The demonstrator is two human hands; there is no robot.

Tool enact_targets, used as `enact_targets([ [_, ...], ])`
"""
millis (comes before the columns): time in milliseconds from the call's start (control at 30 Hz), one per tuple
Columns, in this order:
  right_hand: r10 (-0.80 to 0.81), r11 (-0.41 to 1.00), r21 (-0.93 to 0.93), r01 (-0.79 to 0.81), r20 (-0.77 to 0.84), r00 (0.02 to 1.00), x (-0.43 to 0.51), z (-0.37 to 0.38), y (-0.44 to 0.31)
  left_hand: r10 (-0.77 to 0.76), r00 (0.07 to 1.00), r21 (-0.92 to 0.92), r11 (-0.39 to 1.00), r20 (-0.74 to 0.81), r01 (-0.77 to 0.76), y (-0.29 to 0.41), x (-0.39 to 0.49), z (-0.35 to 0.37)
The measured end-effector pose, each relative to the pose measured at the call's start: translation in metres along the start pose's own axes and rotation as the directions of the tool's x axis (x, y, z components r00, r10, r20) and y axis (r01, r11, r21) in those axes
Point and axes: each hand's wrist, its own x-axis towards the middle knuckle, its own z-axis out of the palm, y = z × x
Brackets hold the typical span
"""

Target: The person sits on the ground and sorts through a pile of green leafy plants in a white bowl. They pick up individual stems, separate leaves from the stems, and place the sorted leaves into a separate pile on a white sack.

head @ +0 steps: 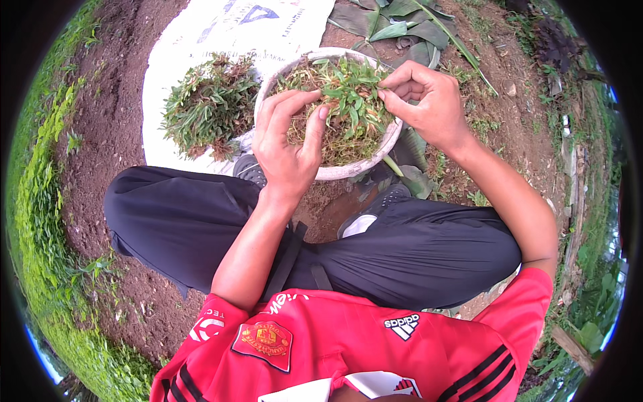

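A round, pale-rimmed tub [346,173] stands on the ground before me, filled with small weedy plants and dry stems. On top, toward its right side, lies a tuft of green leafy plants [354,95]. My left hand [289,135] is over the tub's left part, thumb and fingers apart, fingertips close to the tuft. From the right, my right hand [427,103] pinches the edge of that tuft between thumb and index finger; its other fingers are curled. Left of the tub, a heap of uprooted leafy plants [211,108] rests on a white woven sack [168,65].
The sack bears print. Broad cut leaves [387,25] lie beyond the tub, and more are tucked by its right side. My crossed legs in dark trousers [402,251] are close to the tub. Bare soil [108,100] and a grassy strip [42,211] extend leftward.
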Motion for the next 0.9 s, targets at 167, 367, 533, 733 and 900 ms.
enact_targets([
  [167, -0.154, 0.980, -0.117, 0.160, 0.059, 0.986, -0.007, 0.004, -0.021, 0.217, 0.971, 0.018, 0.975, 0.105, -0.220, 0.006, 0.012, -0.007],
  [367, -0.212, 0.965, -0.133, 0.226, 0.111, 0.971, -0.010, 0.006, -0.026, 0.212, 0.947, 0.063, 0.970, 0.241, -0.233, 0.005, 0.007, -0.006],
  [533, -0.168, 0.983, -0.059, 0.176, 0.123, 0.978, -0.008, 0.005, -0.021, 0.240, 0.933, 0.097, 0.957, 0.267, -0.273, 0.002, 0.005, -0.007],
  [733, -0.187, 0.978, -0.061, 0.197, 0.138, 0.973, -0.007, 0.002, -0.016, 0.248, 0.945, 0.146, 0.948, 0.214, -0.282, 0.001, 0.005, -0.004],
  [900, -0.143, 0.988, -0.048, 0.149, 0.107, 0.984, -0.006, 0.003, -0.014, 0.277, 0.944, 0.154, 0.940, 0.180, -0.306, -0.002, 0.006, -0.004],
])
